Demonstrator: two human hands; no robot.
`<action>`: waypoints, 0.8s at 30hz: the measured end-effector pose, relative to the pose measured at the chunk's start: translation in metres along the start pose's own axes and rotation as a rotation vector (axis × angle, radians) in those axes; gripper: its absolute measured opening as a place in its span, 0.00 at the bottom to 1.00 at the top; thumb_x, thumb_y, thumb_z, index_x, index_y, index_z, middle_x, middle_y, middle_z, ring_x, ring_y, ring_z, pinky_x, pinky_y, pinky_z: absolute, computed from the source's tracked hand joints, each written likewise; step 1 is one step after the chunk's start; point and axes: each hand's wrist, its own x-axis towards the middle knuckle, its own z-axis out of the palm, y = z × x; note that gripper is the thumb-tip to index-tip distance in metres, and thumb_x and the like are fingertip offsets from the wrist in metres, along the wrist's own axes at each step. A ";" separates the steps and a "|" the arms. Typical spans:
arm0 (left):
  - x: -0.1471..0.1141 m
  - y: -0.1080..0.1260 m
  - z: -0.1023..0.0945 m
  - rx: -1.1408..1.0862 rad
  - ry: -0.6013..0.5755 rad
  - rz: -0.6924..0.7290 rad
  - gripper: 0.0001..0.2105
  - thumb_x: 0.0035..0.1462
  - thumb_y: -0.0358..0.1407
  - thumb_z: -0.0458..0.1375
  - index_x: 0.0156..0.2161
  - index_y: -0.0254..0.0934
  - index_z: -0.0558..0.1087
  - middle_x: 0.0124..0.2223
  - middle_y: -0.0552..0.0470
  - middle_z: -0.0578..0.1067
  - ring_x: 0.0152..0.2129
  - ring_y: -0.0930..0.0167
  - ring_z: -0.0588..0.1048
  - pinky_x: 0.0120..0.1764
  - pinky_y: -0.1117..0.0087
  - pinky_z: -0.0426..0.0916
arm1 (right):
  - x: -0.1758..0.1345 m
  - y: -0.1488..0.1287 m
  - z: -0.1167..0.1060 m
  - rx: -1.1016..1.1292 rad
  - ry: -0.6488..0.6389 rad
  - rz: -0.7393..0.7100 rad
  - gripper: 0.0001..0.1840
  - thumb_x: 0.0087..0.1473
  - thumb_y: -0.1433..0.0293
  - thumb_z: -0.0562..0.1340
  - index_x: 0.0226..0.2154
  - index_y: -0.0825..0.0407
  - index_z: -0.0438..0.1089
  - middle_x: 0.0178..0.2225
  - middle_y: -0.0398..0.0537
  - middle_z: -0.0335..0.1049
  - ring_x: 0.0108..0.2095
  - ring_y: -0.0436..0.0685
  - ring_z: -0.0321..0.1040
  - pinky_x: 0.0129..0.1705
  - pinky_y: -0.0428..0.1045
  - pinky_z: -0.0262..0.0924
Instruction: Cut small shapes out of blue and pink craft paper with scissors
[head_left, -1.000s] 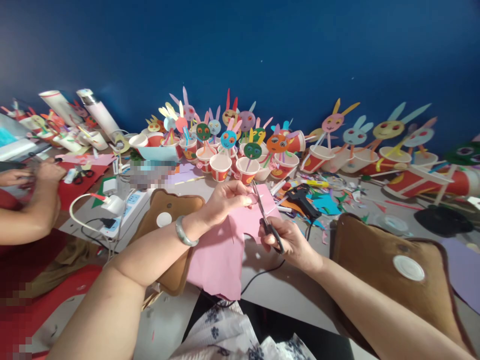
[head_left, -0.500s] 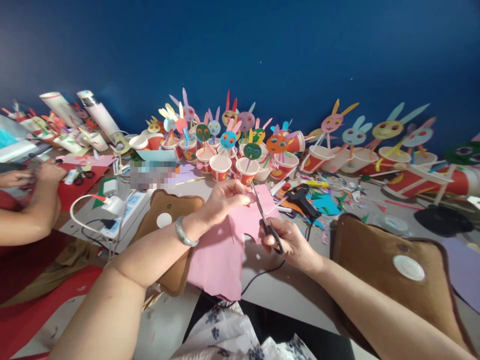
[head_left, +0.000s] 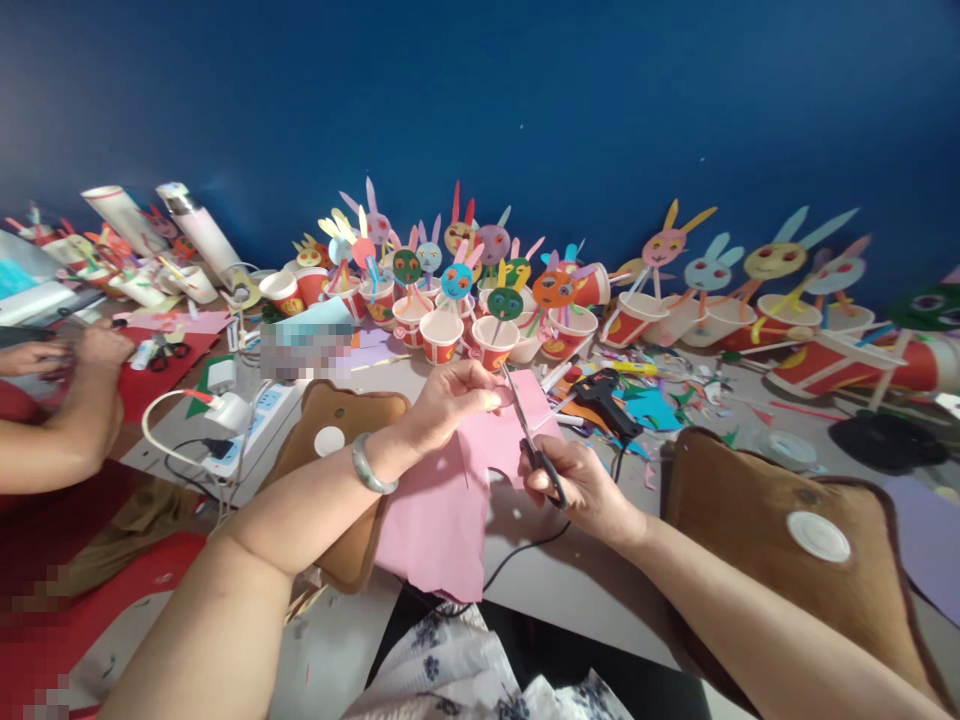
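Note:
My right hand (head_left: 581,492) grips a pair of scissors (head_left: 523,415) by its black handles, with the blades pointing up and away from me. My left hand (head_left: 454,405) pinches a small piece of pink paper (head_left: 505,397) right by the blades; its outline is partly covered by my fingers. Beneath both hands lies a larger pink paper sheet (head_left: 435,545) with a curved notch cut in its edge. It reaches over the table's front edge towards my lap.
Paper cups (head_left: 441,335) with rabbit-faced figures line the back. A black glue gun (head_left: 606,402) sits among paper scraps on the right. Brown cushions (head_left: 750,560) flank me. A power strip (head_left: 259,425) with cables lies left, near another person's arms (head_left: 56,445).
My hands, the scissors and the pink paper look the same as before. At the far left, the other person's arm has shifted very slightly.

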 end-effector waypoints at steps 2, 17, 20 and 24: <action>0.000 0.000 0.000 0.000 -0.006 -0.004 0.09 0.44 0.33 0.67 0.24 0.35 0.69 0.25 0.55 0.74 0.24 0.76 0.72 0.31 0.73 0.67 | 0.000 0.000 0.000 0.001 -0.001 0.000 0.31 0.46 0.40 0.65 0.23 0.52 0.66 0.15 0.42 0.65 0.17 0.49 0.58 0.22 0.46 0.51; 0.000 0.001 0.000 0.112 0.062 -0.026 0.08 0.49 0.34 0.64 0.25 0.34 0.70 0.24 0.54 0.75 0.24 0.76 0.73 0.32 0.73 0.67 | 0.001 0.006 -0.001 0.049 -0.078 -0.087 0.35 0.43 0.36 0.63 0.28 0.53 0.67 0.24 0.45 0.68 0.25 0.52 0.61 0.28 0.48 0.56; 0.000 0.000 0.000 0.125 0.046 -0.049 0.09 0.49 0.35 0.64 0.25 0.34 0.68 0.23 0.54 0.74 0.23 0.75 0.74 0.31 0.73 0.67 | 0.002 0.005 -0.001 0.061 -0.096 -0.067 0.35 0.45 0.36 0.63 0.29 0.52 0.67 0.25 0.45 0.68 0.26 0.53 0.61 0.29 0.48 0.56; 0.001 -0.003 0.000 0.072 0.026 -0.093 0.11 0.47 0.34 0.65 0.27 0.35 0.65 0.25 0.54 0.76 0.21 0.74 0.75 0.28 0.73 0.67 | 0.003 0.007 -0.001 0.075 -0.076 -0.034 0.36 0.42 0.35 0.63 0.29 0.52 0.65 0.24 0.45 0.68 0.26 0.53 0.61 0.28 0.48 0.55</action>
